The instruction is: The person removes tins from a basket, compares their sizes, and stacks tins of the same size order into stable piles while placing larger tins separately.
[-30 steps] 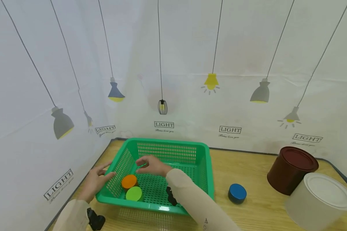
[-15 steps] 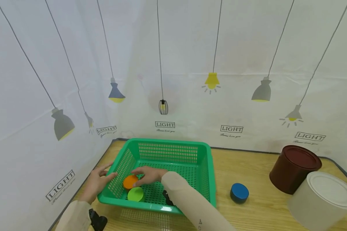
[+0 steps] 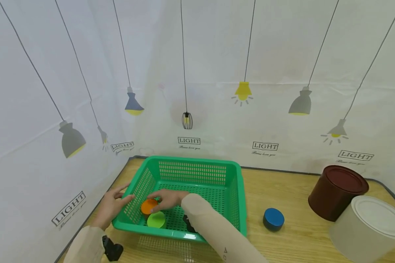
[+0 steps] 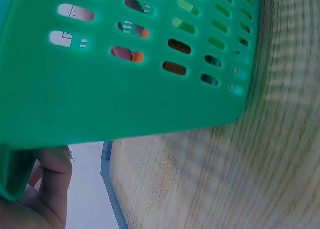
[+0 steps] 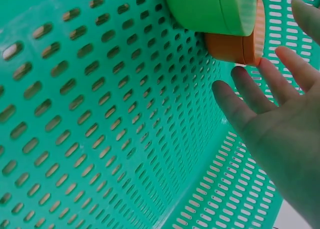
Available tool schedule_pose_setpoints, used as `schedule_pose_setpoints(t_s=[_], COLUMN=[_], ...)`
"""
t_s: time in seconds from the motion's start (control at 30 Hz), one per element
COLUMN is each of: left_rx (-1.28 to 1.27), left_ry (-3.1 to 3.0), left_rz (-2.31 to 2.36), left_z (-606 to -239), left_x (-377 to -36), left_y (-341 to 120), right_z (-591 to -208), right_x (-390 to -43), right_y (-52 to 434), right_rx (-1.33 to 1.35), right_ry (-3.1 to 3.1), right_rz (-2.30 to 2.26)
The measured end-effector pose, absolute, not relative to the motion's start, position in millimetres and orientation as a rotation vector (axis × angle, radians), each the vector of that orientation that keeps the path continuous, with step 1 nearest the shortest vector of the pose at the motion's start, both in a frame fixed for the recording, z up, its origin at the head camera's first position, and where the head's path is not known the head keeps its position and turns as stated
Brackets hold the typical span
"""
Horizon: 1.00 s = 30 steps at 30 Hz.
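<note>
A green plastic basket [image 3: 197, 160] with slotted walls stands on the wooden table. At its left end my left hand [image 3: 110, 206] grips the rim; the left wrist view shows curled fingers [image 4: 56, 181] under the rim's lip. Inside, in the front left corner, sit an orange round tub [image 3: 148, 205] and a lime-green round tub [image 3: 156, 220], side by side. My right hand [image 3: 169, 198] reaches in over the basket floor with thumb and fingers spread about the orange tub. In the right wrist view those fingers are extended, a fingertip right at the orange lid [image 5: 259, 34].
A blue round tub [image 3: 273, 219] lies on the table [image 3: 276, 186] right of the basket. Farther right stand a dark red lidded bucket [image 3: 337, 191] and a white lidded bucket [image 3: 368, 228]. A lamp-printed sheet [image 3: 214, 73] hangs behind and along the left.
My right hand has moved down and left, from above the basket's middle to the orange tub. My left hand keeps to the rim. Both tubs in the basket lie where they were.
</note>
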State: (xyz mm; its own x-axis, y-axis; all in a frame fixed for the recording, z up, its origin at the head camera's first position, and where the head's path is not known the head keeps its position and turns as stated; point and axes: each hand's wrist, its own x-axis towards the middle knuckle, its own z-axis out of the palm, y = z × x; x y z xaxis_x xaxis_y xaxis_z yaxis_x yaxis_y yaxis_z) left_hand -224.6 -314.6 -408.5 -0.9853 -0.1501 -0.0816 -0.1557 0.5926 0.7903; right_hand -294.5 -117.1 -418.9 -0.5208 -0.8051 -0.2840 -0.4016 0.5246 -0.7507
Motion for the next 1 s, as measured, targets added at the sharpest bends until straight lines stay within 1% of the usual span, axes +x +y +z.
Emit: schedule_pose_setpoints(t_s=[0.17, 0.47, 0.67, 1.0], left_rx=[-0.251, -0.256, -0.259, -0.277], left_ry=[2.825, 2.819, 2.823, 2.813], left_rz=[1.362, 1.369, 1.373, 1.376], left_z=[-407.7, -407.5, -406.9, -407.3], left_x=[-224.4, -223.6, -223.7, -223.9], left_y=[-314.9, -314.6, -314.9, -314.4], right_z=[-417.9, -416.1, -415.9, -418.2], right_x=[-294.3, -289.9, -289.6, -288.5], right_y=[-116.5, -116.1, -113.3, -116.9], right_rx=[-0.948, -0.951, -0.908, -0.993], right_ry=[2.141, 2.212, 2.244, 2.176], right_rz=[-0.834, -0.68, -0.703, -0.7])
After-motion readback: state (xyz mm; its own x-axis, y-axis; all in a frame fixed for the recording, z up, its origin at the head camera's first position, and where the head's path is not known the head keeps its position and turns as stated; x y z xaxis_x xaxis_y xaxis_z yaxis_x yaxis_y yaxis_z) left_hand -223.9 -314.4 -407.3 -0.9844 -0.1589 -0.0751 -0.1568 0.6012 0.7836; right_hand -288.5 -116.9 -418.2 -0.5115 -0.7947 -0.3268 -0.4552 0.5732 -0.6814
